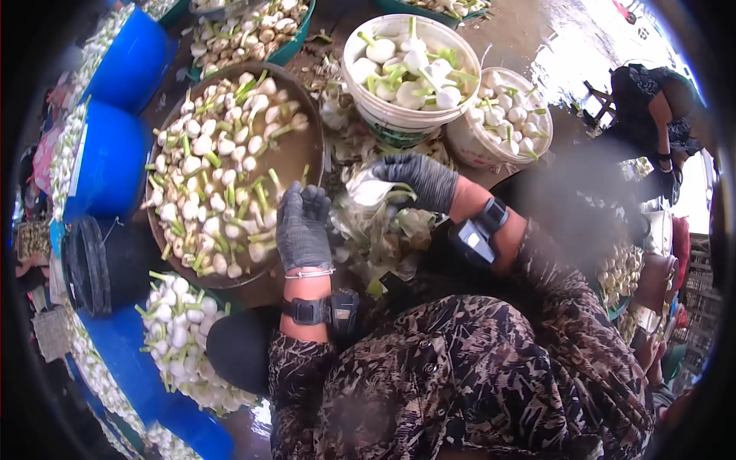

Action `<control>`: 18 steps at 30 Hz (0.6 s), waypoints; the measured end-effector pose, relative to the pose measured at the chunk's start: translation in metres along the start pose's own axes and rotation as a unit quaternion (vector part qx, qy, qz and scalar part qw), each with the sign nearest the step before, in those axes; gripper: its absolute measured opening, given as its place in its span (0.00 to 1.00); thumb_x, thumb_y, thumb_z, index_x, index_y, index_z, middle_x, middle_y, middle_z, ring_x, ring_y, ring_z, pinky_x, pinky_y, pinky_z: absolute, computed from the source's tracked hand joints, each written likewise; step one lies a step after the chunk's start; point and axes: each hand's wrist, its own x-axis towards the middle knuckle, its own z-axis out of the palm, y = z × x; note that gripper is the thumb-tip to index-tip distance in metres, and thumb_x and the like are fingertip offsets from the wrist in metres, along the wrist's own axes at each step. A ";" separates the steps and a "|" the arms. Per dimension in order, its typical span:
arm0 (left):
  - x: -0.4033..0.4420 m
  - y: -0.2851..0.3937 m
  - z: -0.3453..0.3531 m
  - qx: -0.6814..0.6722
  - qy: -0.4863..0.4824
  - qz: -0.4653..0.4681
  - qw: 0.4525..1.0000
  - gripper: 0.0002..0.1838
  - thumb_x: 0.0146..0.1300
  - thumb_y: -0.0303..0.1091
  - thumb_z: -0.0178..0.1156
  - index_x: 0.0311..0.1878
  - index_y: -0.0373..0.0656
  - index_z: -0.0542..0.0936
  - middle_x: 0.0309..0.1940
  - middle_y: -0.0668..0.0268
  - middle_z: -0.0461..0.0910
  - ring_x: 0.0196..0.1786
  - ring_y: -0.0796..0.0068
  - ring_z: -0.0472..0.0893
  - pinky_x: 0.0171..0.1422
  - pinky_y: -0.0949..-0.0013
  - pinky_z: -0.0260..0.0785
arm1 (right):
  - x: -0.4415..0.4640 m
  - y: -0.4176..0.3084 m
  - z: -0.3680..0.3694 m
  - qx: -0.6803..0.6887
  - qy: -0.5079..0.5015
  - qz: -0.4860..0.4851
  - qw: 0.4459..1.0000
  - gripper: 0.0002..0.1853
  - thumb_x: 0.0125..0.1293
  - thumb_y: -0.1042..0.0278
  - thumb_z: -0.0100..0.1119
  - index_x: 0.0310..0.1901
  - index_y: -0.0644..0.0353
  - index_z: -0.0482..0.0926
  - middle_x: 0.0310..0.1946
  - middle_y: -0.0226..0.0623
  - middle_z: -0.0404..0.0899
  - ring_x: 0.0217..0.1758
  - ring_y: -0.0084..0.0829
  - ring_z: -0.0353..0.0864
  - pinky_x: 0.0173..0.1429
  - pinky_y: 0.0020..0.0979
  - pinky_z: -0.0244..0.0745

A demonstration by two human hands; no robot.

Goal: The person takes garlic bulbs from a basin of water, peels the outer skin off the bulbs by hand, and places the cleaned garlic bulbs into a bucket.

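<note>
My right hand, in a dark grey glove, is closed round a white bulb with a short green stem, above a heap of peelings. My left hand, gloved the same way, holds nothing that shows; its fingers point up and away from me, beside the rim of a wide round basin. In that basin many white bulbs with green stems lie in brownish water. Beyond my right hand stands a white bucket full of larger peeled bulbs.
A second white bucket with bulbs stands to the right of the first. Blue tubs heaped with bulbs line the left side. A bulb pile lies at lower left. Another person bends at the upper right.
</note>
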 end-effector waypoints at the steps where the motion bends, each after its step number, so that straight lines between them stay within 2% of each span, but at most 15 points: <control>1: -0.003 0.009 0.006 0.012 0.020 0.017 1.000 0.17 0.71 0.36 0.56 0.59 0.40 0.74 0.45 0.59 0.81 0.47 0.64 0.82 0.56 0.59 0.77 | 0.018 0.005 -0.017 -0.246 -0.017 -0.054 0.968 0.16 0.63 0.60 0.64 0.50 0.57 0.80 0.43 0.42 0.81 0.46 0.39 0.82 0.48 0.37 0.80; 2: -0.004 0.016 0.003 -0.004 -0.011 0.043 0.999 0.17 0.72 0.35 0.55 0.59 0.39 0.74 0.45 0.58 0.81 0.47 0.63 0.82 0.57 0.59 0.77 | 0.037 0.010 -0.034 -0.474 -0.007 -0.113 0.873 0.18 0.63 0.56 0.63 0.50 0.56 0.80 0.47 0.42 0.81 0.48 0.42 0.82 0.47 0.40 0.79; 3: -0.006 0.022 0.000 -0.007 -0.018 0.065 0.998 0.17 0.72 0.35 0.55 0.59 0.38 0.74 0.45 0.57 0.81 0.48 0.63 0.82 0.58 0.58 0.76 | 0.034 0.015 -0.018 -0.662 0.123 -0.076 0.736 0.18 0.63 0.55 0.61 0.49 0.57 0.80 0.48 0.42 0.81 0.48 0.43 0.82 0.48 0.42 0.78; 4: -0.008 0.029 -0.001 -0.010 -0.028 0.087 0.996 0.17 0.72 0.35 0.54 0.59 0.37 0.74 0.45 0.57 0.81 0.48 0.63 0.82 0.58 0.57 0.76 | 0.032 0.017 -0.001 -0.804 0.242 -0.040 0.542 0.18 0.63 0.54 0.59 0.49 0.57 0.80 0.49 0.43 0.81 0.48 0.44 0.82 0.48 0.45 0.77; 5: -0.012 0.036 -0.002 -0.017 -0.030 0.100 0.994 0.17 0.72 0.33 0.53 0.60 0.36 0.73 0.46 0.56 0.80 0.48 0.62 0.82 0.59 0.57 0.75 | 0.040 0.029 -0.011 -0.830 0.248 -0.208 0.455 0.18 0.64 0.52 0.56 0.46 0.57 0.81 0.44 0.45 0.83 0.46 0.46 0.83 0.49 0.46 0.75; 6: -0.014 0.043 -0.005 -0.024 -0.039 0.108 0.993 0.16 0.73 0.32 0.52 0.60 0.36 0.73 0.46 0.55 0.80 0.49 0.62 0.81 0.61 0.56 0.75 | 0.047 0.038 -0.006 -0.832 0.235 -0.205 0.459 0.18 0.64 0.52 0.56 0.46 0.57 0.81 0.44 0.45 0.83 0.46 0.46 0.83 0.49 0.46 0.75; 8: -0.027 0.051 -0.007 -0.029 -0.045 0.134 0.990 0.16 0.73 0.30 0.50 0.60 0.34 0.73 0.46 0.55 0.80 0.49 0.62 0.81 0.61 0.55 0.75 | 0.063 0.060 0.012 -0.724 0.089 -0.074 0.680 0.16 0.64 0.54 0.55 0.43 0.57 0.81 0.38 0.47 0.83 0.42 0.49 0.82 0.49 0.45 0.75; 9: -0.033 0.053 -0.007 -0.029 -0.033 0.129 0.991 0.16 0.73 0.30 0.50 0.60 0.34 0.73 0.46 0.55 0.80 0.49 0.62 0.81 0.61 0.55 0.75 | 0.070 0.077 0.017 -0.726 0.017 -0.009 0.687 0.15 0.63 0.56 0.53 0.42 0.58 0.81 0.36 0.48 0.83 0.42 0.52 0.81 0.49 0.45 0.76; 10: -0.038 0.055 -0.008 -0.021 -0.030 0.141 0.989 0.16 0.73 0.30 0.50 0.60 0.33 0.72 0.45 0.54 0.80 0.49 0.62 0.81 0.61 0.55 0.74 | 0.076 0.095 0.019 -0.741 -0.081 0.003 0.667 0.14 0.63 0.59 0.52 0.41 0.57 0.82 0.38 0.46 0.84 0.42 0.51 0.82 0.50 0.44 0.76; 12: -0.043 0.061 -0.014 -0.013 -0.016 0.151 0.988 0.16 0.73 0.29 0.50 0.60 0.32 0.72 0.45 0.54 0.80 0.49 0.61 0.81 0.61 0.55 0.74 | 0.079 0.126 0.026 -0.772 -0.184 0.052 0.606 0.13 0.62 0.61 0.55 0.41 0.56 0.84 0.40 0.44 0.85 0.45 0.49 0.83 0.51 0.43 0.77; 13: -0.045 0.064 -0.018 -0.017 -0.009 0.158 0.987 0.16 0.73 0.28 0.50 0.60 0.32 0.72 0.45 0.54 0.80 0.48 0.61 0.81 0.61 0.55 0.75 | 0.083 0.150 0.020 -0.769 -0.192 0.058 0.607 0.13 0.62 0.61 0.55 0.41 0.56 0.84 0.40 0.44 0.85 0.45 0.49 0.83 0.51 0.43 0.77; 15: -0.047 0.069 -0.023 0.001 0.018 0.178 0.984 0.16 0.72 0.27 0.51 0.59 0.31 0.72 0.44 0.53 0.80 0.48 0.62 0.81 0.60 0.55 0.75 | 0.091 0.198 0.008 -0.768 -0.287 0.104 0.563 0.11 0.60 0.64 0.57 0.41 0.55 0.85 0.42 0.43 0.85 0.48 0.48 0.83 0.52 0.42 0.77; 16: -0.047 0.071 -0.026 0.001 0.025 0.176 0.984 0.16 0.72 0.27 0.51 0.59 0.31 0.72 0.44 0.53 0.80 0.48 0.62 0.81 0.60 0.55 0.75 | 0.089 0.208 0.008 -0.765 -0.294 0.108 0.563 0.11 0.60 0.64 0.57 0.41 0.55 0.85 0.42 0.43 0.85 0.48 0.48 0.83 0.52 0.42 0.77; 18: -0.046 0.073 -0.031 0.021 0.024 0.188 0.982 0.15 0.72 0.27 0.51 0.58 0.31 0.72 0.44 0.54 0.80 0.48 0.62 0.81 0.59 0.54 0.76 | 0.081 0.223 0.005 -0.770 -0.338 0.120 0.528 0.11 0.60 0.65 0.59 0.42 0.55 0.86 0.44 0.42 0.85 0.50 0.46 0.84 0.52 0.43 0.78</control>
